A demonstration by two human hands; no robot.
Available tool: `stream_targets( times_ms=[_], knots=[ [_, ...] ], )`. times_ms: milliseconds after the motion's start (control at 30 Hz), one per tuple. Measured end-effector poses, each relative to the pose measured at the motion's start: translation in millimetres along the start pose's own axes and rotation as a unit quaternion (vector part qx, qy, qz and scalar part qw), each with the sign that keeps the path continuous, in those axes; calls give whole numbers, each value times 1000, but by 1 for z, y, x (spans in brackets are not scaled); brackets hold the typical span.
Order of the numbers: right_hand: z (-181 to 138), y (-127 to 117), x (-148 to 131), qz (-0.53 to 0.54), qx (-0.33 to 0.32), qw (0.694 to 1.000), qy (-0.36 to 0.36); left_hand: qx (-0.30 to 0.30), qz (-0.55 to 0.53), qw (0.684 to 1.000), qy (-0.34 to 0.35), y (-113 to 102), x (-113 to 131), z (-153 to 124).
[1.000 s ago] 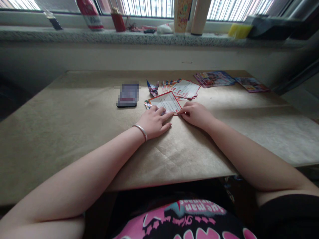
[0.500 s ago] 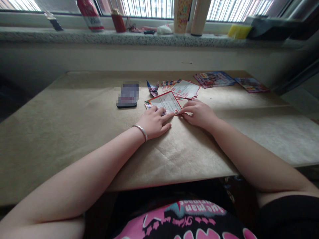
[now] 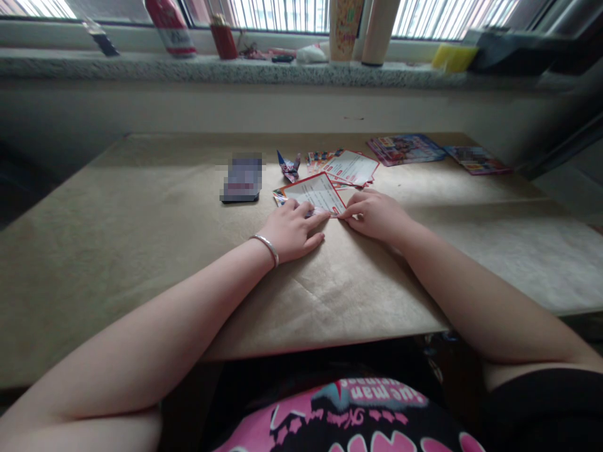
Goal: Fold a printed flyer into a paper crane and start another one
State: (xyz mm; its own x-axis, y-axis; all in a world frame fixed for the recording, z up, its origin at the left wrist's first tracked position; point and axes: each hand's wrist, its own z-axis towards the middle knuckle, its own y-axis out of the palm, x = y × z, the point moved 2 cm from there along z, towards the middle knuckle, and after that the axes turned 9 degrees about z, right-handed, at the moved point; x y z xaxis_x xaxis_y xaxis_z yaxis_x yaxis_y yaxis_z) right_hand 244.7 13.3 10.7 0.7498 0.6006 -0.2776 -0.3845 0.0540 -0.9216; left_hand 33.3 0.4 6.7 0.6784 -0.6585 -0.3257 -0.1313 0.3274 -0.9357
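A printed white paper with a red border (image 3: pixel 316 191) lies on the table covered in brown paper (image 3: pixel 141 251). My left hand (image 3: pixel 292 229) presses flat on the sheet's near edge, a silver bangle on the wrist. My right hand (image 3: pixel 374 215) pinches the sheet's near right corner between thumb and fingers. Just behind lie more red-bordered sheets (image 3: pixel 351 167) and a small folded paper crane (image 3: pixel 288 166).
A dark phone (image 3: pixel 242 180) lies left of the sheets. Colourful booklets (image 3: pixel 405 149) and another leaflet (image 3: pixel 475 159) sit at the back right. The window sill behind holds bottles (image 3: pixel 170 28), a cup (image 3: pixel 345 28) and a yellow sponge (image 3: pixel 453 56).
My right hand's fingers have shifted slightly along the paper's near corner; my left hand stays pressed in place.
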Motion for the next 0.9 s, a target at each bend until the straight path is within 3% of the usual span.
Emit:
stream_targets(
  times_ms=[300,733,900],
  knots=[
    [-2,-9,12,15,-34,999,31,-4,-8,1000,-3,0,-1,0],
    [-6,-17,25,54,-57,997,19,-2,0,1000,-4,2,0,-1],
    [-4,-16,23,83,11,996,22,-6,-5,1000,-3,1,-1,-1]
  ],
)
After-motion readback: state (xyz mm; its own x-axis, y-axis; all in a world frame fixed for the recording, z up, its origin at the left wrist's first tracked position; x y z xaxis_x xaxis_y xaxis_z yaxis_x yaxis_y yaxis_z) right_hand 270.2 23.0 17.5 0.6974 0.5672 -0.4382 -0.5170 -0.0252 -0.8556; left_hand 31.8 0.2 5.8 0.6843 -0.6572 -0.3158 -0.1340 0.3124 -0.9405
